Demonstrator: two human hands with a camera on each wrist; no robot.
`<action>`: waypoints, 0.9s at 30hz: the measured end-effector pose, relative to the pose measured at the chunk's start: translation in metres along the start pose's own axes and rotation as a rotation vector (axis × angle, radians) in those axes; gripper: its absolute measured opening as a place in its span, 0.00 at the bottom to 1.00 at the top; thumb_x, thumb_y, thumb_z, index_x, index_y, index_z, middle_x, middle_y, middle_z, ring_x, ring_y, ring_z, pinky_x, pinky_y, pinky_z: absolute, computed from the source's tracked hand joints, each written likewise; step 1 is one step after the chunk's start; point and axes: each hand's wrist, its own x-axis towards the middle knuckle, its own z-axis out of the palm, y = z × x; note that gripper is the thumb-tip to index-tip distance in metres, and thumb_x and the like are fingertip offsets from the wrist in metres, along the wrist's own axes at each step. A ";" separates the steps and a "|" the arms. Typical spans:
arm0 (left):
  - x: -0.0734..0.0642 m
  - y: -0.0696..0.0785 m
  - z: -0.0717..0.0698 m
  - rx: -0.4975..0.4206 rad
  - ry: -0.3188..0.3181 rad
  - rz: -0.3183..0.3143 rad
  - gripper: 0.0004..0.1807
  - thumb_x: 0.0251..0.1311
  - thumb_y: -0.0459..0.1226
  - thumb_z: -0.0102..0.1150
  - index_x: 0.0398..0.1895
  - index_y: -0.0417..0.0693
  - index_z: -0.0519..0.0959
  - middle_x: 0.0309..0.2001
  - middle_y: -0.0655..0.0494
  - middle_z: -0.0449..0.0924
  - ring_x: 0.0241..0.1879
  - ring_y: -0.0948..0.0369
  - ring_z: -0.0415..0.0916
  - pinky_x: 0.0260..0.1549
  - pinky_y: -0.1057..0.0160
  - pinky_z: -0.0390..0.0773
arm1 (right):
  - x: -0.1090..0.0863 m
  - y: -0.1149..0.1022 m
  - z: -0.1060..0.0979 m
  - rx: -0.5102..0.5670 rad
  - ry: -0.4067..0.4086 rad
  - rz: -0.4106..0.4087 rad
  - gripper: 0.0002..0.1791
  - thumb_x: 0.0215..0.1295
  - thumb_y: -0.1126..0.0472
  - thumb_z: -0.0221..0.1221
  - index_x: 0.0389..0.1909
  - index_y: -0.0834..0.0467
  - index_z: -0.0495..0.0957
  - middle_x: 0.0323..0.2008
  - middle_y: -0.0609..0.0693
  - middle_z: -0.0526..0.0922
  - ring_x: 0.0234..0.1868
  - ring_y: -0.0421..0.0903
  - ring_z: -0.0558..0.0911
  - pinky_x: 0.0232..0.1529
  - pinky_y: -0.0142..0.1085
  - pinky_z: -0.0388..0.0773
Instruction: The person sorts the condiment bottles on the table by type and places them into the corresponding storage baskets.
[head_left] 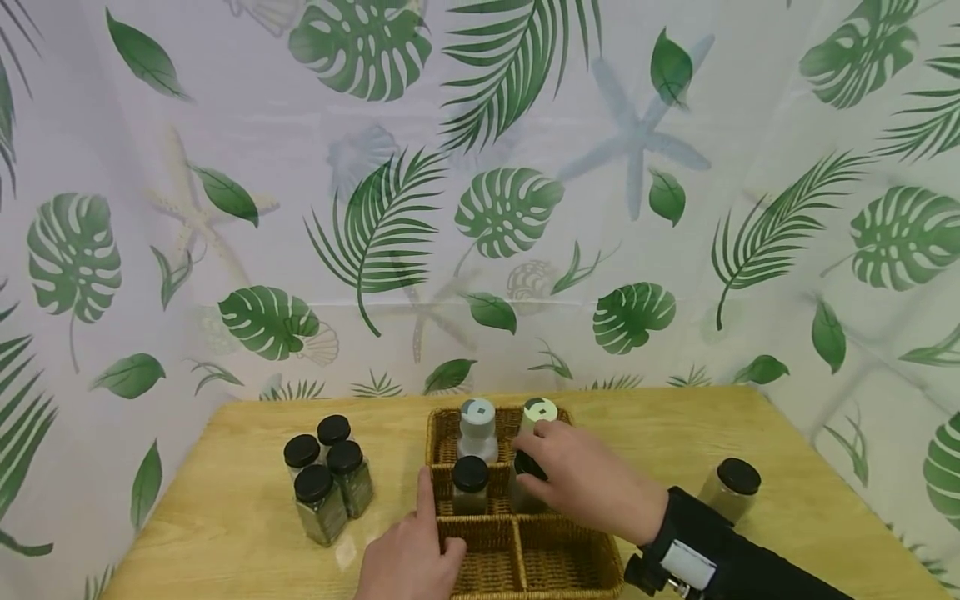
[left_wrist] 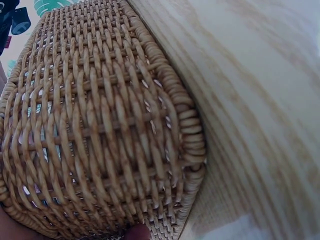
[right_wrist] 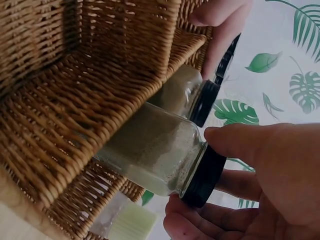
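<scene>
A wicker basket (head_left: 613,567) with several compartments stands on the table. My left hand (head_left: 408,557) holds its left wall, thumb on the inner side and index finger stretched along the rim. In the right wrist view, my right hand (right_wrist: 260,175) grips the black lid of a clear spice jar (right_wrist: 155,145) standing in the middle row, right side. Left of it is another black-lidded jar (head_left: 470,486). Behind them, in the back compartment, are a white-capped bottle (head_left: 478,429) and a bottle with a pale yellow-green cap (head_left: 540,409), partly hidden by my right hand.
Several black-lidded spice jars (head_left: 322,504) stand grouped on the wooden table (head_left: 240,483) left of the basket. One more black-lidded jar (head_left: 731,490) stands to the right, beyond my right forearm. A leaf-patterned cloth (head_left: 480,250) hangs behind the table.
</scene>
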 end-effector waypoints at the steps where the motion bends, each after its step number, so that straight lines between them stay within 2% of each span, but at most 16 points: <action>1: -0.001 0.000 0.001 -0.001 0.002 -0.002 0.47 0.61 0.48 0.51 0.81 0.43 0.47 0.13 0.51 0.69 0.11 0.54 0.61 0.14 0.55 0.55 | 0.000 -0.001 0.001 0.008 -0.011 0.004 0.18 0.65 0.52 0.67 0.52 0.55 0.82 0.37 0.46 0.79 0.33 0.39 0.75 0.32 0.33 0.74; 12: 0.000 -0.001 -0.002 0.020 0.007 0.002 0.48 0.60 0.48 0.51 0.81 0.42 0.47 0.13 0.52 0.70 0.10 0.54 0.62 0.13 0.56 0.55 | 0.004 -0.003 0.011 0.032 -0.004 -0.016 0.16 0.65 0.53 0.67 0.50 0.56 0.82 0.35 0.45 0.76 0.31 0.37 0.71 0.31 0.31 0.71; 21: -0.003 -0.002 0.002 0.034 0.002 -0.006 0.47 0.62 0.48 0.52 0.81 0.41 0.49 0.12 0.51 0.69 0.10 0.54 0.61 0.13 0.56 0.54 | 0.006 -0.005 0.019 0.072 -0.064 0.021 0.16 0.65 0.54 0.67 0.50 0.56 0.82 0.33 0.45 0.75 0.30 0.38 0.70 0.30 0.32 0.69; 27: 0.001 -0.004 0.002 0.025 0.011 0.011 0.47 0.61 0.48 0.51 0.81 0.41 0.47 0.12 0.52 0.69 0.09 0.55 0.59 0.12 0.57 0.53 | 0.010 -0.004 0.021 0.057 -0.041 0.017 0.15 0.65 0.54 0.67 0.48 0.57 0.83 0.31 0.45 0.75 0.29 0.38 0.71 0.29 0.32 0.69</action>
